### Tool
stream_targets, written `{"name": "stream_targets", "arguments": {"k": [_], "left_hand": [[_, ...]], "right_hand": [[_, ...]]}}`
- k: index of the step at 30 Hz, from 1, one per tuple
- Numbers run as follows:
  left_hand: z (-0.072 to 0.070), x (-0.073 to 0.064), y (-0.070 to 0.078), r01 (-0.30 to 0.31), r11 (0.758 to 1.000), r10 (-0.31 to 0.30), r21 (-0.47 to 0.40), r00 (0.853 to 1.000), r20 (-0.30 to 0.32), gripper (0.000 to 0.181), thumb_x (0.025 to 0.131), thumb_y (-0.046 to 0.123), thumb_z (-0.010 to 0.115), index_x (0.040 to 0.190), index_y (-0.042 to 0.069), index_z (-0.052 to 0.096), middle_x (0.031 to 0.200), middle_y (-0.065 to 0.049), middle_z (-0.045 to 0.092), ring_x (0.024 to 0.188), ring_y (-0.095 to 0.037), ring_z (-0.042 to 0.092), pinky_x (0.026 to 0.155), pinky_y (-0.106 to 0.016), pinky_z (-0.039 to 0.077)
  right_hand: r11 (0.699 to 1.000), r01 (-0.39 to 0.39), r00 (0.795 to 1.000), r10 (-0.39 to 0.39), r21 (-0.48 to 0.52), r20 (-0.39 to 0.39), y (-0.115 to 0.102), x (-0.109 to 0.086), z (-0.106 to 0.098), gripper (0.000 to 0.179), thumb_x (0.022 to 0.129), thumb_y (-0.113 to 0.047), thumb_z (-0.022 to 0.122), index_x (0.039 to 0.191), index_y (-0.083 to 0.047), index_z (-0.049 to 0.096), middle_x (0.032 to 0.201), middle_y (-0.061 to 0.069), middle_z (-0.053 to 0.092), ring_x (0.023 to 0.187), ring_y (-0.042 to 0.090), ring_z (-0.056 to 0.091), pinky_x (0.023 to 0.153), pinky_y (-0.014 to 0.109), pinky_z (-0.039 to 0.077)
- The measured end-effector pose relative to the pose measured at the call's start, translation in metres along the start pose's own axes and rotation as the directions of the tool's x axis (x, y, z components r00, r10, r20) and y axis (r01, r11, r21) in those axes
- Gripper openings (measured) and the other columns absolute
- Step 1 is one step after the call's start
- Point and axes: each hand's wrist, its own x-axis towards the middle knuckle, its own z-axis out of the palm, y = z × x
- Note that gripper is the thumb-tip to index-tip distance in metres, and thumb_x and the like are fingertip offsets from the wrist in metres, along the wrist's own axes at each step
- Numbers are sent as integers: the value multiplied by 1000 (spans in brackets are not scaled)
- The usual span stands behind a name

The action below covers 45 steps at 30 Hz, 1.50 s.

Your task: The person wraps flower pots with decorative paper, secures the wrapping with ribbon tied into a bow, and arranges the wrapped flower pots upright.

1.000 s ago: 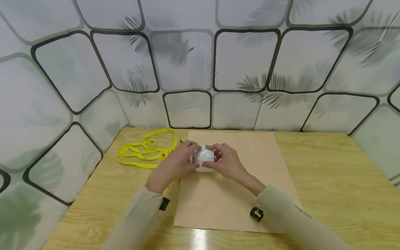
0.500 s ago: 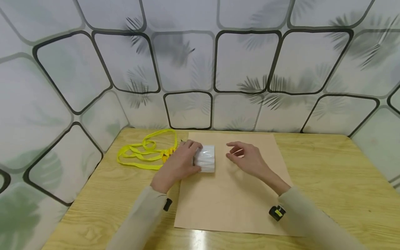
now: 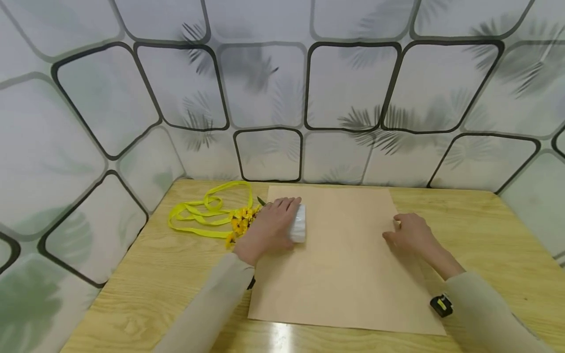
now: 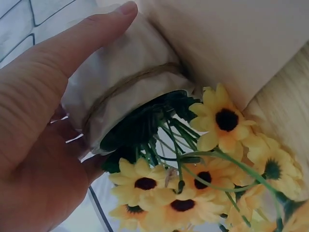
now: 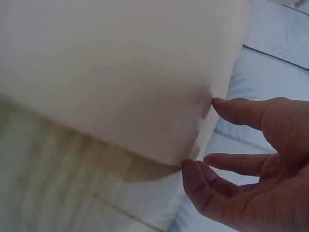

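My left hand (image 3: 271, 225) grips a flower pot (image 3: 298, 224) wrapped in white, lying on its side on a sheet of brown paper (image 3: 340, 274). In the left wrist view, twine circles the wrapping, and the thumb lies over the pot's side. Yellow daisy-like flowers (image 4: 203, 181) with dark centres and green stems stick out of its mouth, toward the left in the head view. At the paper's right edge is my right hand (image 3: 415, 238). Its thumb and fingertips hold the edge, which bends up slightly in the right wrist view.
A yellow ribbon (image 3: 192, 229) lies in loose loops on the wooden table (image 3: 145, 289), left of the flowers. A patterned wall covering (image 3: 265, 108) rises behind the table and along its sides. The paper reaches close to the table's back edge.
The right hand has let go of the pot and moved right to the paper's edge. The left hand has stayed at the pot and shifted further over it.
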Motion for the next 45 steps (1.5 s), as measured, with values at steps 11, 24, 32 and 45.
{"name": "stream_targets", "arguments": {"k": [11,24,32,45], "left_hand": [[12,4,7,-16,973,42,230,993,-107,87,76,43,87,142,4,47,139,-10,60,125,-28,60,105,-43,51],[-6,7,7,-36,996,39,83,999,-37,92,86,38,80,157,2,35,155,-13,48,142,-30,48,117,-43,43],[-19,-9,-6,-47,977,44,-210,999,-20,58,89,25,78,142,9,59,146,-10,57,127,-28,57,106,-42,51],[-11,-15,-6,-53,955,37,-290,998,-60,59,89,20,82,141,5,59,144,-12,60,123,-29,60,108,-41,50]], "right_hand": [[997,71,993,-69,17,-96,11,-3,13,38,88,-23,75,67,1,54,64,11,52,66,27,55,59,38,45],[999,-29,999,30,36,-27,13,-1,-1,70,92,-33,70,133,21,52,124,42,61,112,58,58,90,63,52],[993,-93,995,91,71,31,22,-8,-1,46,89,-37,74,61,-8,52,59,0,44,57,13,37,51,28,33],[976,-131,991,132,177,3,24,-2,-2,50,89,-22,73,120,16,62,114,35,67,101,50,64,80,52,56]]}}
